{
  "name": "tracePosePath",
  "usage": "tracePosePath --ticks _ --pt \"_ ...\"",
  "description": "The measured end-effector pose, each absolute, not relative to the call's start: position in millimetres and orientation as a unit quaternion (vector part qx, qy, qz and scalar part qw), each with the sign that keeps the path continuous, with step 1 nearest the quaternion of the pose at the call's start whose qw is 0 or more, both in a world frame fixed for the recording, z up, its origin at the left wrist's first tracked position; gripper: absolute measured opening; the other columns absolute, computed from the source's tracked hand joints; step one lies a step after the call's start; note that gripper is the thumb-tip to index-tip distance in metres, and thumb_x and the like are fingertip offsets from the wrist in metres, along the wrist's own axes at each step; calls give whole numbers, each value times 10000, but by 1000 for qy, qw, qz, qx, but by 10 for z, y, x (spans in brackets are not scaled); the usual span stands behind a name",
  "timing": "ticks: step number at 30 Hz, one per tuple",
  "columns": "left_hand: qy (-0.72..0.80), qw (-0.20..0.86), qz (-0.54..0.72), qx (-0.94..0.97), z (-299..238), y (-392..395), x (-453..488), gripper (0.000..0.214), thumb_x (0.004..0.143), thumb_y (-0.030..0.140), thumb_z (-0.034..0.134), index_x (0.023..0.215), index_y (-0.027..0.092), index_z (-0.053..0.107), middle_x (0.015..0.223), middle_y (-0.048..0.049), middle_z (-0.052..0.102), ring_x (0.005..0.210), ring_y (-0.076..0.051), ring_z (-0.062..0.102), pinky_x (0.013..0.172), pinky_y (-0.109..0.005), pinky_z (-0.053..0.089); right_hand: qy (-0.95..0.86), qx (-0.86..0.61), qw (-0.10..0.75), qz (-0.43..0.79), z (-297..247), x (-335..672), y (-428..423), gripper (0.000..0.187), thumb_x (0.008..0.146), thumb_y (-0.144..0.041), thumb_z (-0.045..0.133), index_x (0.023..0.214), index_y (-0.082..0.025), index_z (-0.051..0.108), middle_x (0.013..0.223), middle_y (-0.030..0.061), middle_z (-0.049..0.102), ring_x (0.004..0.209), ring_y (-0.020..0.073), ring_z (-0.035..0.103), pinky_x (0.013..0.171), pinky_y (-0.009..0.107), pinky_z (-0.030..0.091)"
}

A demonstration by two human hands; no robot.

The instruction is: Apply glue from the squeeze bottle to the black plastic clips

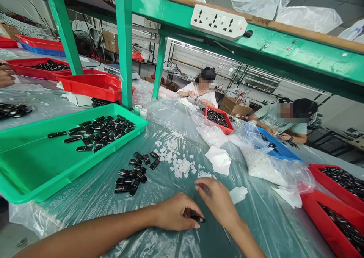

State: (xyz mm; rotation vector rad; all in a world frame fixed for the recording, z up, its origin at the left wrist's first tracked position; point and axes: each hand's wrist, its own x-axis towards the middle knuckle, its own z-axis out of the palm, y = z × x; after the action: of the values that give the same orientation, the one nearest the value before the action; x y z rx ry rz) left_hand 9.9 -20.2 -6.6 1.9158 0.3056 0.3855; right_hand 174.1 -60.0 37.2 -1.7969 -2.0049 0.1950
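My left hand (179, 212) is closed around a small black plastic piece (197, 218), whose end sticks out between thumb and fingers. Close beside it, my right hand (217, 199) has its fingers curled together at the edge of some tiny white bits (206, 174); whatever they hold is hidden. A thin metal rod (227, 236) shows under the right wrist. Left of my hands lies a loose group of black pieces (133, 172) like the one I hold. Small translucent white pieces (180, 167) are scattered beyond my hands.
A green tray (65, 174) with black pieces stands at left. Red trays (315, 208) are at right. A bag of white pieces (261, 167) and white paper (218, 160) lie ahead. Two people sit opposite; another person's hand (6, 76) shows at far left. A green shelf frame (123, 46) crosses above.
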Motion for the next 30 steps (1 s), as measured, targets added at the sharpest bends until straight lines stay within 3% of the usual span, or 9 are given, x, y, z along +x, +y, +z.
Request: tracePosePath --ticks 6,13,20,23,30 --pt "103 549 157 814 -96 -215 100 296 758 229 625 1040 158 679 942 -90 705 773 -204 656 661 -235 498 -772 -584 243 63 76 1552 -162 193 801 -185 540 931 -247 668 899 35 661 890 211 598 767 303 452" --pt "101 549 161 814 -106 -243 83 311 757 248 630 1049 150 678 939 -98 705 773 -210 656 666 -240 497 -759 -565 312 80 -81 1492 -91 177 830 -197 520 910 -210 677 888 53 637 897 210 573 817 328 442" --pt "148 629 187 740 -57 -222 121 303 772 315 620 978 106 694 815 -93 699 711 -199 636 612 -230 467 -664 -607 420 118 88 1665 -443 307 914 -287 384 1087 -181 615 1011 81 638 908 185 596 730 289 491" --pt "158 679 193 690 -45 -209 140 368 757 397 635 958 94 691 722 -74 672 629 -172 618 602 -235 465 -601 -614 485 165 85 1745 -612 297 889 -337 445 1030 -169 646 995 90 659 900 201 611 784 332 490" --pt "167 709 211 652 -57 -175 162 453 724 477 643 963 95 685 787 -81 652 627 -156 610 641 -252 475 -480 -610 566 278 -79 1803 -825 297 779 -402 607 939 -161 672 797 60 685 716 196 634 679 315 507"
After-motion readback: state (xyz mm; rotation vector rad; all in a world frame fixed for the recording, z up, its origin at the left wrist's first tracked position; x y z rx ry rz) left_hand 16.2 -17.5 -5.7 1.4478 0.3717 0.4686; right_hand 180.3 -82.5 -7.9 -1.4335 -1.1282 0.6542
